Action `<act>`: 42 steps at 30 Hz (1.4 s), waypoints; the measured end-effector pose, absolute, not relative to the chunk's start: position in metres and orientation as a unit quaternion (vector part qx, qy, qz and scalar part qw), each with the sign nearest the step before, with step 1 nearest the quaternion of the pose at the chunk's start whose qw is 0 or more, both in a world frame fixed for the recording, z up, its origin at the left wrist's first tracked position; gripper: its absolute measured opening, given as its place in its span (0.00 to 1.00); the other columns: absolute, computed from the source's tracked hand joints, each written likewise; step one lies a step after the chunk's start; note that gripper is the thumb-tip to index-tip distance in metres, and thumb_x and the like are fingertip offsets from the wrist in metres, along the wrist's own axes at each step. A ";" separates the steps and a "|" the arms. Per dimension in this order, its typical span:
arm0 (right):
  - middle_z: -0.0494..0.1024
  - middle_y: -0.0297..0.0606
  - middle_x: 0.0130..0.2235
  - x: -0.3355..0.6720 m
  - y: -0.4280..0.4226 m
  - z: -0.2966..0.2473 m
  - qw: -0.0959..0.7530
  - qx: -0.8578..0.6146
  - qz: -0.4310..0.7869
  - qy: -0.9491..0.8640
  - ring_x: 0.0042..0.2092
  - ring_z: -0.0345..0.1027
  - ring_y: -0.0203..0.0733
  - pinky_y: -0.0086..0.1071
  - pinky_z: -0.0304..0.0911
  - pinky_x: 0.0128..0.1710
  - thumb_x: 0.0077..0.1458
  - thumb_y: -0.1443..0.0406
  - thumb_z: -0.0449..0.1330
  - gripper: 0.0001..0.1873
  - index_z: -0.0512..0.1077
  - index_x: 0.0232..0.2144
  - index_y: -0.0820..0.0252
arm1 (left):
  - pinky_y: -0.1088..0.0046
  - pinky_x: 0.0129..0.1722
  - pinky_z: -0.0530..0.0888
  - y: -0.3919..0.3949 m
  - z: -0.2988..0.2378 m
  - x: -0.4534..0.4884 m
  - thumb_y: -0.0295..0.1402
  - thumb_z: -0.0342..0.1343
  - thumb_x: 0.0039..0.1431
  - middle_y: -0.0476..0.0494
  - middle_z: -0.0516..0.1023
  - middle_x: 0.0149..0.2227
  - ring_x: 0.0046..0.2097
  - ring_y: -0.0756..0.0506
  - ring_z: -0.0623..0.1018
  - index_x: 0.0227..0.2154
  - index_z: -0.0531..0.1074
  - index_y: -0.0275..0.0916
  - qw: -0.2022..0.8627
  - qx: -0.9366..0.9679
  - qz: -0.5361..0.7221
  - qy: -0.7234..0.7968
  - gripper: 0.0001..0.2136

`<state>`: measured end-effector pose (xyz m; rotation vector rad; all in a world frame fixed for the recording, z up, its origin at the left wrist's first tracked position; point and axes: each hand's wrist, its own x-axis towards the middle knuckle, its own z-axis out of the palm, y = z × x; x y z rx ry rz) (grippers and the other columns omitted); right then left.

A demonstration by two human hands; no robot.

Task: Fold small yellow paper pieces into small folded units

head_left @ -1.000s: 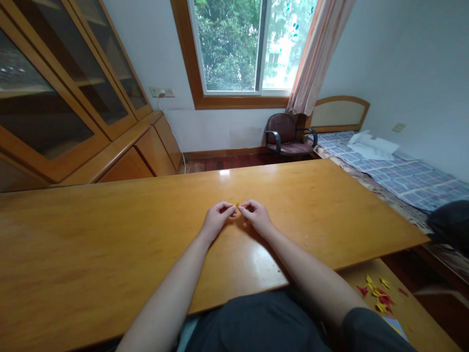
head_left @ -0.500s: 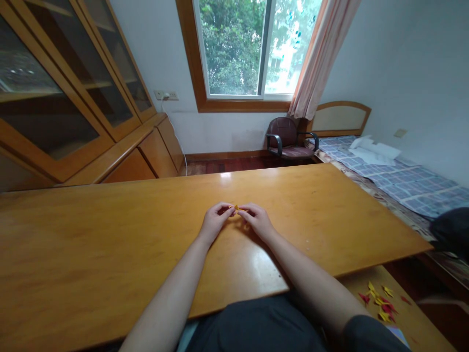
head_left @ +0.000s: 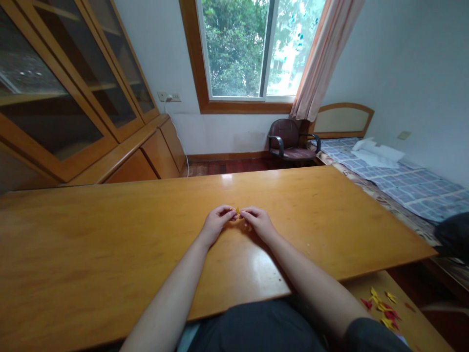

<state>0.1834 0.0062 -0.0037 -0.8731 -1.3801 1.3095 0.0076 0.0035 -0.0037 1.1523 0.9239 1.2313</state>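
Above the middle of the wooden table (head_left: 120,244), a small piece of folded yellow paper (head_left: 238,210) is held between my two hands. My left hand (head_left: 219,222) pinches its left side between thumb and fingers. On the other side, my right hand (head_left: 258,221) grips it with thumb and forefinger. Most of the paper is hidden by the fingertips, so its full shape cannot be made out. On a lower surface at the bottom right lie several small folded paper figures (head_left: 384,308), some yellow and some red.
A glass-door cabinet (head_left: 120,142) stands along the left wall. Beyond the table are a dark red armchair (head_left: 289,139) and a window (head_left: 234,49) with a pink curtain (head_left: 322,58). To the right is a bed (head_left: 410,181) with a checked cover and a black bag (head_left: 454,232).
The fingertips have drawn slightly closer together around the yellow paper, and less of it shows. The whole view has shifted a little; the table and furniture stand as before.
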 end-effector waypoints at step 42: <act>0.76 0.36 0.29 0.174 0.007 -0.012 0.493 -0.398 0.505 -0.586 0.24 0.66 0.35 0.27 0.61 0.25 0.54 0.55 0.63 0.15 0.77 0.32 0.62 | 0.76 0.38 0.72 0.004 -0.011 -0.003 0.34 0.69 0.45 0.46 0.80 0.32 0.35 0.49 0.77 0.31 0.78 0.37 0.617 0.446 0.493 0.422 0.10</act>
